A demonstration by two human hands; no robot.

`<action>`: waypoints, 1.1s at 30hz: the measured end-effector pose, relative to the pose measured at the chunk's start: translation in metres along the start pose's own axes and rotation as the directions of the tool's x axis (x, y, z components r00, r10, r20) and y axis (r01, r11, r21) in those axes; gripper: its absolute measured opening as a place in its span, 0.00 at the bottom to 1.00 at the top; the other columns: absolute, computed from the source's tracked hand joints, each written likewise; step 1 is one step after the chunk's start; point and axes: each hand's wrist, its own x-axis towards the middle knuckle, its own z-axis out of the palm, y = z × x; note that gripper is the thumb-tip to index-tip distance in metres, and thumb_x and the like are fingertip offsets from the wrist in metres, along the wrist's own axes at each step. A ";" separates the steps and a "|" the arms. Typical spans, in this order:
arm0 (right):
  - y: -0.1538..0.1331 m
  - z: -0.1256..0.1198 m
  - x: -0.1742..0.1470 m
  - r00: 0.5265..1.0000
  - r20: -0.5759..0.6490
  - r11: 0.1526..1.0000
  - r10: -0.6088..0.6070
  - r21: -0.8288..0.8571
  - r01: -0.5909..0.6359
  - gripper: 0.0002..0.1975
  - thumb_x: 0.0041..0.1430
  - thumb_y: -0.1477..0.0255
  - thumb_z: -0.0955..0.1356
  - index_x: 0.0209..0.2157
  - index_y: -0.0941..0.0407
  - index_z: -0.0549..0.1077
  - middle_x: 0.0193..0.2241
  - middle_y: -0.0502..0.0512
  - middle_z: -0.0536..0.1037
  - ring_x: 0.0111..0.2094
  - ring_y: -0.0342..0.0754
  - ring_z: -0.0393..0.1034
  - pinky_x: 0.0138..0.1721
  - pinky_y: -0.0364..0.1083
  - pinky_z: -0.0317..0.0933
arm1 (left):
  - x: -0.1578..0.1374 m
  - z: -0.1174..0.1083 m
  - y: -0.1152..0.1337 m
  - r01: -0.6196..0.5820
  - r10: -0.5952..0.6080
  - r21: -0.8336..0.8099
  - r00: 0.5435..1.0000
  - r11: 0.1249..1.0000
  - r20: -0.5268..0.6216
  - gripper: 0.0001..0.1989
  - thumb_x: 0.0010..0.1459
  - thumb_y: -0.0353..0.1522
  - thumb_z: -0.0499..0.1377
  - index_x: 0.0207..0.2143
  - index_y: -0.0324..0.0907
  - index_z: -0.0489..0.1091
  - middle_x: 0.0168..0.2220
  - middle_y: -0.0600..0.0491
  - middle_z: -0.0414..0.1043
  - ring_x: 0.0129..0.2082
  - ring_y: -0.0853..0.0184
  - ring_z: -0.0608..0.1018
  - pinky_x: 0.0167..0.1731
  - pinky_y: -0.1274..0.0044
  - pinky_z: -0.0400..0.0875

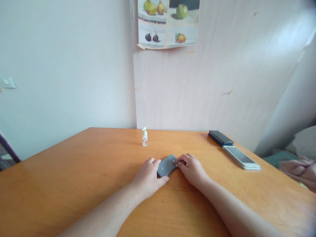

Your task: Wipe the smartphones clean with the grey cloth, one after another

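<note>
A grey smartphone (166, 166) lies back side up on the wooden table (74, 184), set at a slant, a small light mark on its back. My left hand (148, 176) grips its left end, fingers along the far edge and thumb at the near edge. At the phone's right end, my right hand (191, 168) is closed in a pinch. A small pale thing (175, 162) shows at these fingertips, against the phone's back; it is too small to make out. The right fingers partly cover that end of the phone.
Beyond the phone stands a small clear pump bottle (144, 139). Toward the table's right edge lie a dark phone (221, 137) and a white phone (241, 158). Fruit pictures (169, 24) hang on the wall. Crumpled fabric (298, 169) is at the far right.
</note>
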 end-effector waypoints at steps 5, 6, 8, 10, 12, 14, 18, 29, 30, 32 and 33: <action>-0.004 0.003 0.000 0.997 -0.078 0.973 0.029 0.229 -0.011 0.09 0.58 0.69 0.63 0.36 0.55 0.74 0.32 0.53 0.78 0.35 0.48 0.72 0.37 0.46 0.64 | 0.000 0.001 -0.002 -0.022 0.022 0.035 1.000 0.999 0.002 0.15 0.50 0.42 0.65 0.38 0.45 0.73 0.38 0.50 0.69 0.40 0.58 0.73 0.39 0.72 0.66; -0.005 0.005 0.000 0.996 -0.075 0.956 0.043 0.292 -0.020 0.09 0.58 0.68 0.63 0.37 0.55 0.73 0.31 0.52 0.78 0.33 0.48 0.72 0.36 0.45 0.65 | 0.000 0.001 -0.002 -0.024 0.024 0.038 1.000 0.999 0.005 0.14 0.51 0.41 0.64 0.38 0.45 0.73 0.37 0.50 0.69 0.40 0.59 0.73 0.38 0.73 0.66; -0.004 0.007 0.000 0.997 -0.057 0.949 0.050 0.315 -0.030 0.10 0.59 0.67 0.63 0.37 0.55 0.73 0.30 0.52 0.78 0.32 0.48 0.72 0.35 0.46 0.65 | 0.000 0.001 -0.001 -0.023 0.023 0.040 1.000 0.999 0.007 0.13 0.51 0.41 0.64 0.36 0.44 0.73 0.37 0.49 0.69 0.40 0.59 0.73 0.38 0.73 0.66; -0.001 0.007 0.000 0.998 -0.050 0.980 0.029 0.197 -0.019 0.09 0.58 0.67 0.63 0.35 0.54 0.74 0.31 0.52 0.79 0.34 0.49 0.72 0.37 0.46 0.64 | 0.000 0.000 0.000 -0.017 0.017 0.033 1.000 0.999 0.010 0.13 0.50 0.41 0.64 0.37 0.44 0.73 0.37 0.49 0.69 0.40 0.58 0.73 0.38 0.72 0.67; 0.002 0.004 0.001 0.999 -0.036 1.000 0.000 0.031 0.001 0.09 0.58 0.69 0.64 0.34 0.52 0.75 0.33 0.52 0.79 0.38 0.50 0.72 0.41 0.48 0.64 | 0.000 -0.001 0.000 -0.008 0.008 0.022 1.000 1.000 0.005 0.17 0.49 0.42 0.65 0.39 0.44 0.73 0.39 0.48 0.69 0.42 0.57 0.73 0.40 0.71 0.67; 0.005 -0.001 0.002 1.000 -0.006 0.995 -0.018 -0.100 0.017 0.10 0.59 0.71 0.63 0.36 0.51 0.77 0.36 0.53 0.80 0.41 0.51 0.72 0.44 0.48 0.63 | 0.000 -0.001 0.000 0.000 0.001 0.011 1.000 1.000 -0.017 0.23 0.46 0.42 0.67 0.43 0.44 0.71 0.43 0.46 0.70 0.45 0.54 0.73 0.44 0.68 0.67; -0.006 -0.010 -0.005 0.992 0.109 0.966 -0.068 -0.240 0.093 0.15 0.63 0.70 0.61 0.44 0.50 0.78 0.41 0.54 0.80 0.47 0.53 0.71 0.48 0.50 0.63 | 0.000 0.000 -0.003 0.020 -0.020 0.009 0.999 1.000 -0.049 0.29 0.43 0.38 0.67 0.49 0.41 0.66 0.46 0.44 0.70 0.48 0.52 0.72 0.47 0.66 0.66; -0.034 -0.010 -0.023 0.920 0.374 0.927 -0.117 -0.290 0.236 0.24 0.69 0.55 0.55 0.63 0.42 0.62 0.62 0.50 0.65 0.68 0.62 0.42 0.62 0.74 0.31 | 0.000 0.003 -0.005 0.015 -0.016 -0.018 0.998 1.000 -0.065 0.30 0.44 0.39 0.65 0.51 0.41 0.64 0.47 0.42 0.72 0.48 0.50 0.73 0.47 0.65 0.67; -0.027 -0.011 -0.020 0.941 0.332 0.924 -0.060 -0.339 0.178 0.25 0.69 0.55 0.54 0.63 0.44 0.62 0.62 0.50 0.65 0.68 0.63 0.41 0.61 0.75 0.30 | 0.000 0.004 -0.004 0.012 -0.013 -0.018 0.998 1.000 -0.065 0.31 0.44 0.38 0.65 0.51 0.41 0.64 0.48 0.42 0.72 0.48 0.50 0.73 0.47 0.64 0.67; -0.020 -0.013 -0.016 0.958 0.288 0.909 0.013 -0.402 0.109 0.26 0.69 0.55 0.54 0.63 0.45 0.62 0.63 0.50 0.64 0.68 0.64 0.39 0.61 0.76 0.30 | 0.000 0.004 -0.004 -0.002 0.001 -0.021 0.998 1.000 -0.061 0.33 0.43 0.37 0.65 0.52 0.40 0.63 0.49 0.41 0.71 0.49 0.48 0.73 0.48 0.64 0.67; -0.021 -0.013 -0.017 0.955 0.298 0.906 0.014 -0.407 0.113 0.26 0.69 0.55 0.53 0.63 0.46 0.62 0.64 0.50 0.63 0.69 0.64 0.38 0.61 0.76 0.30 | 0.000 0.004 -0.004 -0.009 0.007 -0.025 0.998 1.000 -0.060 0.33 0.43 0.37 0.66 0.53 0.40 0.63 0.50 0.40 0.71 0.50 0.48 0.73 0.48 0.63 0.67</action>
